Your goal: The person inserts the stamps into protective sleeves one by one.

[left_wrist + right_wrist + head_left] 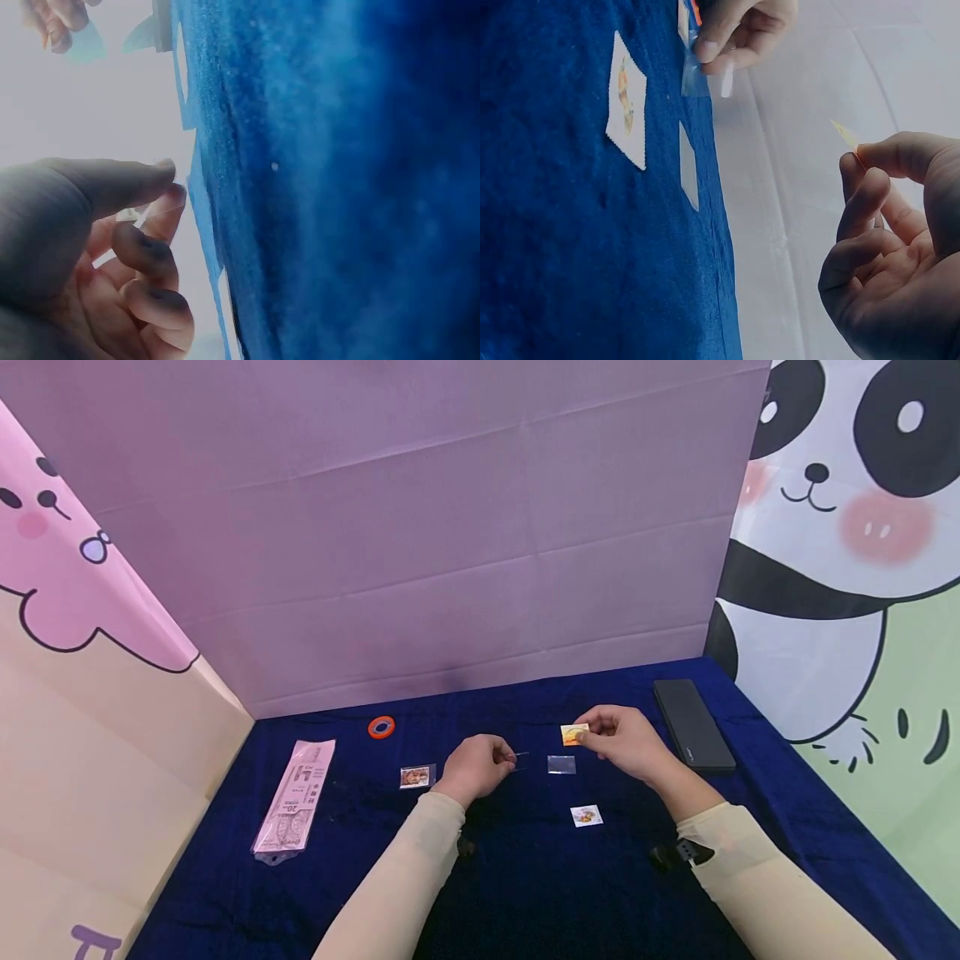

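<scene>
Between thumb and index finger, my left hand [474, 768] pinches a small clear plastic sleeve [695, 81], held up over the blue cloth. My right hand [624, 739] pinches a yellow stamp [571, 735] by its edge, raised to the right of the left hand. A second clear sleeve [561, 765] lies flat on the cloth below the yellow stamp. Nearer to me is a white stamp [587, 816] with a small coloured picture and a scalloped edge. Left of my left hand, a brown picture stamp [414, 777] lies in a clear sleeve.
A roll of orange tape [381, 727] lies at the back left. At the left is a long pink printed packet [295, 802]. A flat black case [693, 725] lies at the right edge. A lilac cloth wall [450, 568] rises behind the table.
</scene>
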The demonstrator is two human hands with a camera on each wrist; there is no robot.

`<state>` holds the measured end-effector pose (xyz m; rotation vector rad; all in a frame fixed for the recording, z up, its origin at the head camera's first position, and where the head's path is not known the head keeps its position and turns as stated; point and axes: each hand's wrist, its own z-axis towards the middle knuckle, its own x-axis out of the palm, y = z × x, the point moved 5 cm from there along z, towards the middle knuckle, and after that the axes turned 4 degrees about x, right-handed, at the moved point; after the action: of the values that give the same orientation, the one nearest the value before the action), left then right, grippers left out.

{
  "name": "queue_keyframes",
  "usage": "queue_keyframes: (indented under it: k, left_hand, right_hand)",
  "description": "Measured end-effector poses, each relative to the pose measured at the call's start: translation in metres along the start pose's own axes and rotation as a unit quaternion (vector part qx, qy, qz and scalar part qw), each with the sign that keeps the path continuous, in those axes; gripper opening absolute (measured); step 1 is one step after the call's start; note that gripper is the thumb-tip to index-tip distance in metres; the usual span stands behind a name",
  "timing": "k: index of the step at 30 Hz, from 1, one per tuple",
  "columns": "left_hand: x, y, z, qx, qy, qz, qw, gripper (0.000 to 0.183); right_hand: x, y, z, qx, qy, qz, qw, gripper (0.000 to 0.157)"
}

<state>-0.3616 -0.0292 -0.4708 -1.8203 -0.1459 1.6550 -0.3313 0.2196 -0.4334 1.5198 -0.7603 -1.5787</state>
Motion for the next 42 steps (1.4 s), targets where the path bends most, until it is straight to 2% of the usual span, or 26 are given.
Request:
queue_keyframes:
  k: [7,12,22,30,34,42]
  left_hand:
    - [-0.009,0.003,-0.005,0.013,-0.033,-0.026,0.999,0.012]
    - [-0.022,0.0,-0.015,0.017,-0.045,-0.066,0.9967,0.017]
    - [-0.049,-0.007,-0.032,0.035,-0.09,-0.115,0.9887,0.014]
    - [-0.071,-0.019,-0.048,0.062,-0.125,-0.14,0.9803,0.012]
    - [-0.081,-0.024,-0.055,0.064,-0.145,-0.147,0.9762,0.008]
    - [-0.098,-0.03,-0.066,0.087,-0.189,-0.176,0.9622,0.009]
  right_hand:
    - [0.0,0.005,-0.001,-0.007,-0.02,-0.024,0.999,0.015]
    - [0.0,0.006,-0.001,-0.012,-0.027,-0.034,0.999,0.014]
    - [-0.001,0.015,-0.001,-0.025,-0.036,-0.047,0.998,0.012]
    - [0.002,0.032,-0.001,-0.034,-0.041,-0.058,0.997,0.013]
    - [0.005,0.044,-0.003,-0.038,-0.038,-0.05,0.997,0.013]
    - [0.014,0.074,-0.005,-0.065,-0.035,-0.035,0.997,0.013]
